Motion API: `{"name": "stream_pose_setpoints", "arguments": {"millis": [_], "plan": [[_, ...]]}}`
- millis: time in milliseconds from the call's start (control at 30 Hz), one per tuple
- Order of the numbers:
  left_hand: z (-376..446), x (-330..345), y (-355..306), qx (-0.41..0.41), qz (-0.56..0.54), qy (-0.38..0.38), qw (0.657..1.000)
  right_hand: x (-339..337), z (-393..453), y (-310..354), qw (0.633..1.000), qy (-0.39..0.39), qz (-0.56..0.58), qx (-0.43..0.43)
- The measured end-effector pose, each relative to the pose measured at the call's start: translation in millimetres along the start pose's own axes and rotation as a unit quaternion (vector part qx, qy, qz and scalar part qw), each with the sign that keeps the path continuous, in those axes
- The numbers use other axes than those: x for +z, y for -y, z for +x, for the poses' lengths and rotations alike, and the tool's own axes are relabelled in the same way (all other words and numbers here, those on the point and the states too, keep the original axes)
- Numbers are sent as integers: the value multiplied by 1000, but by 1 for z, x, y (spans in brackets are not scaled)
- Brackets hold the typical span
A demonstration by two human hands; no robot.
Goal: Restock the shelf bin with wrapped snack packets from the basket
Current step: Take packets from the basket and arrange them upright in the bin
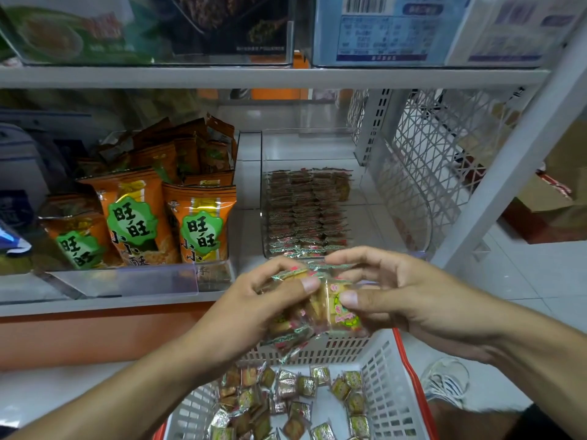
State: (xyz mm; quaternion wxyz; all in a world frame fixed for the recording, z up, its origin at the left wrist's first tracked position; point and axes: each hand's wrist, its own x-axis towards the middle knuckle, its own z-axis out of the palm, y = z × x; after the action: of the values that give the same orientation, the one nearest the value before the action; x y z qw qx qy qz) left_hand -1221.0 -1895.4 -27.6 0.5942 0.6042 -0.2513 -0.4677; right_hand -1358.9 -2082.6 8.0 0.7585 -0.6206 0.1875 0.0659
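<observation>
A bunch of wrapped snack packets point(320, 308) is held between both hands above the basket. My left hand point(254, 300) grips the bunch from the left, thumb on top. My right hand point(403, 293) pinches it from the right, thumb pressed on a yellow-green wrapper. Just behind the hands, a clear shelf bin point(374, 173) holds several neat rows of the same packets point(305, 211), with room on its right side. Below, a white slotted basket point(381, 369) with a red rim holds several loose packets point(295, 401).
Orange snack bags point(165, 214) stand in the neighbouring bin on the left behind a clear front lip point(127, 282). An upper shelf point(254, 76) carries boxed goods. White lattice panels point(444, 154) and a shelf post point(508, 173) stand at right. A shoe point(448, 381) is beside the basket.
</observation>
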Motion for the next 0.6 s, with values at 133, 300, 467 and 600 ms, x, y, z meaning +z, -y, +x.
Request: {"name": "stream_pose_setpoints", "arguments": {"millis": [133, 300, 467, 600], "plan": [[-2, -4, -4, -24, -11, 30, 999, 1, 0, -2, 999, 21, 15, 29], [-3, -17, -10, -43, -40, 93, 994, -4, -1, 5, 997, 32, 53, 45], [-1, -19, -10, -28, -33, 84, 996, -8, -4, 11, 990, 84, 99, 47], [-2, -16, -7, 8, 7, 25, 1000, -8, 1, 5, 990, 72, 115, 32]]}}
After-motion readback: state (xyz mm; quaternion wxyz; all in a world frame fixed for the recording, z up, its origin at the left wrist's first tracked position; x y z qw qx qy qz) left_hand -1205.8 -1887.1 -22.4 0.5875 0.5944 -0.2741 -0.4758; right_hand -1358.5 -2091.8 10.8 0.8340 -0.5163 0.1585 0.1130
